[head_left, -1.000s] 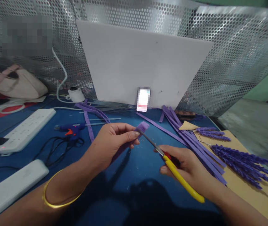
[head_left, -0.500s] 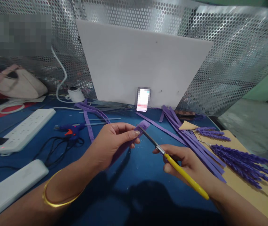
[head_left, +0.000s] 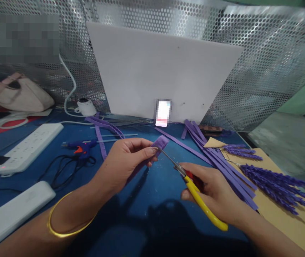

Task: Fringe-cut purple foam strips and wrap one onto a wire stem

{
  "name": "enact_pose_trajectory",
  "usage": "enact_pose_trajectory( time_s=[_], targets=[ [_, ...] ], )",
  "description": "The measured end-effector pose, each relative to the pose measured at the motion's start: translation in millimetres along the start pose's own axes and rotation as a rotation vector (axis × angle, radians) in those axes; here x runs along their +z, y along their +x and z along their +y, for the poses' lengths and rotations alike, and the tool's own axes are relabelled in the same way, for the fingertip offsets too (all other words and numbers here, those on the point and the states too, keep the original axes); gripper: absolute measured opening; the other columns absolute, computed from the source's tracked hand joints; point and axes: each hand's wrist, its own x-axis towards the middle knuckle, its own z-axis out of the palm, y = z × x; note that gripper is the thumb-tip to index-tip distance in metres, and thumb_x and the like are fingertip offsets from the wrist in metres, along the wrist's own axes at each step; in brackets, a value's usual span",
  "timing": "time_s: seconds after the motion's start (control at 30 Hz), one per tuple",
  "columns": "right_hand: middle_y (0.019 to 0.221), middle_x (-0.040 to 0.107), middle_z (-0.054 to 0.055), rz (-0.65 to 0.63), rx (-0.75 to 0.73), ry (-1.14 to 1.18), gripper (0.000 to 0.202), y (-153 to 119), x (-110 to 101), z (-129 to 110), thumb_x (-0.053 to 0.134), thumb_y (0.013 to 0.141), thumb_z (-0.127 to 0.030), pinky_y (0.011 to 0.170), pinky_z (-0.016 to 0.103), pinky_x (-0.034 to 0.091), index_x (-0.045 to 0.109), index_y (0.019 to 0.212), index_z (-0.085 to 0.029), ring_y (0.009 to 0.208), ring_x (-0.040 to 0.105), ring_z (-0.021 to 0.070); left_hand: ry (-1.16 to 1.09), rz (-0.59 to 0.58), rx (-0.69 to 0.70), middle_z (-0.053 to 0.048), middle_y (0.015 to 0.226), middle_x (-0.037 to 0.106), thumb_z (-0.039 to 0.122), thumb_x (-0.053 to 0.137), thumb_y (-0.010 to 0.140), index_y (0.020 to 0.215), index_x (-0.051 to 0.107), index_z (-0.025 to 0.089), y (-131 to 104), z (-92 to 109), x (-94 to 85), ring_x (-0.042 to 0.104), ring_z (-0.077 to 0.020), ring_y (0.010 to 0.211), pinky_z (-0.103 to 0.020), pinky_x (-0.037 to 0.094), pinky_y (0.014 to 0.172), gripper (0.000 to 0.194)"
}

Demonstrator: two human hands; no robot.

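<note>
My left hand [head_left: 131, 157] pinches a purple strip [head_left: 161, 142] between thumb and fingers. The strip's end sticks up past my fingertips, and its rest trails below the hand, partly hidden. In my right hand [head_left: 211, 185] is a pair of scissors [head_left: 180, 169] with a yellow handle and some red showing under the fingers. Their thin metal tip reaches the strip's edge right beside my left thumb. Whether the blades are apart or together I cannot tell.
Purple strips [head_left: 216, 160] lie to the right, beside purple flower sprigs [head_left: 273, 184] on tan paper [head_left: 297, 228]. Leftward are notched strips [head_left: 100, 137], a blue glue gun [head_left: 81, 146] with its cord, and a power strip [head_left: 31, 146]. A lit phone [head_left: 163, 113] leans on a white board [head_left: 163, 71].
The scissors' tip has slid down along the strip's edge toward my left thumb. My right hand has opened its grip a little, so red now shows. My left hand has barely moved.
</note>
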Motion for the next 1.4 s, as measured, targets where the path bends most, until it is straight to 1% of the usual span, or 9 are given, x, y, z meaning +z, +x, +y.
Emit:
enact_pose_trajectory(
  time_s=[0.2,0.37,0.43,0.57,0.63,0.73,0.97,1.23,1.4],
  targets=[
    [0.078,0.058,0.002,0.01,-0.004,-0.016,0.028,-0.5,0.1,-0.6,0.062,0.09,-0.046,0.057,0.023,0.037,0.063,0.094,-0.019,0.064,0.046,0.0137,-0.006,0.011,-0.004,0.001,0.06,0.068,0.022,0.079,0.071,0.07,0.075,0.017,2.3,-0.8,1.2,0.055,-0.0071,0.055,-0.016,0.041,0.054,0.006],
    [0.073,0.053,0.0,-0.014,0.015,0.019,0.027,-0.8,0.5,-0.5,0.06,0.091,-0.045,0.054,0.022,0.034,0.06,0.087,-0.019,0.061,0.041,0.0126,-0.008,0.003,0.015,0.001,0.06,0.069,0.021,0.078,0.072,0.07,0.075,0.018,2.5,-2.5,-0.5,0.056,-0.0067,0.055,-0.015,0.043,0.054,0.005],
    [0.073,0.052,0.0,-0.009,0.007,0.016,0.027,-1.0,0.9,0.0,0.06,0.091,-0.045,0.054,0.023,0.034,0.062,0.09,-0.018,0.061,0.04,0.0125,-0.005,0.0,0.02,0.002,0.06,0.069,0.02,0.077,0.073,0.069,0.075,0.018,2.0,-2.0,-0.9,0.056,-0.0064,0.055,-0.015,0.043,0.054,0.005],
    [0.077,0.058,0.001,0.014,-0.013,0.003,0.029,-0.9,2.4,2.0,0.063,0.089,-0.045,0.054,0.023,0.034,0.064,0.103,-0.02,0.062,0.044,0.013,-0.003,0.001,0.023,0.002,0.06,0.069,0.019,0.077,0.073,0.068,0.074,0.018,1.2,-1.4,-0.5,0.056,-0.0057,0.054,-0.014,0.042,0.053,0.006],
    [0.078,0.059,0.001,0.016,-0.01,0.007,0.03,-0.8,2.8,2.6,0.063,0.089,-0.046,0.054,0.023,0.035,0.063,0.104,-0.02,0.062,0.045,0.0133,-0.007,-0.001,0.014,0.002,0.06,0.069,0.019,0.077,0.073,0.069,0.074,0.018,1.4,-2.2,-0.1,0.056,-0.006,0.055,-0.014,0.043,0.054,0.005],
    [0.077,0.057,0.001,0.006,-0.01,0.004,0.029,-1.1,2.5,2.4,0.062,0.09,-0.046,0.054,0.023,0.034,0.063,0.102,-0.019,0.062,0.043,0.013,-0.012,-0.01,-0.001,0.001,0.061,0.07,0.02,0.079,0.072,0.07,0.075,0.017,2.2,-4.0,0.1,0.057,-0.0066,0.056,-0.015,0.044,0.054,0.005],
    [0.069,0.044,-0.003,-0.029,0.012,0.043,0.027,-2.2,1.8,2.5,0.061,0.091,-0.045,0.053,0.023,0.03,0.063,0.094,-0.019,0.06,0.035,0.0119,-0.023,-0.033,-0.012,0.001,0.06,0.069,0.02,0.078,0.072,0.069,0.075,0.017,2.5,-3.6,-0.6,0.057,-0.0061,0.055,-0.014,0.043,0.053,0.005],
    [0.07,0.042,-0.004,-0.037,0.015,0.061,0.026,0.0,1.3,3.4,0.062,0.091,-0.043,0.054,0.023,0.029,0.063,0.098,-0.017,0.061,0.034,0.0116,0.028,0.009,0.001,0.001,0.06,0.069,0.022,0.077,0.074,0.072,0.076,0.018,0.8,-2.4,0.0,0.057,-0.0068,0.055,-0.015,0.045,0.055,0.005],
    [0.07,0.04,-0.004,-0.077,0.049,0.175,0.024,-0.8,-0.8,3.5,0.063,0.09,-0.041,0.053,0.022,0.027,0.059,0.082,-0.018,0.061,0.031,0.0105,0.001,-0.036,-0.04,0.001,0.058,0.067,0.021,0.075,0.076,0.068,0.074,0.018,2.7,-0.8,-1.6,0.055,-0.0053,0.052,-0.013,0.042,0.05,0.008]
  ],
)
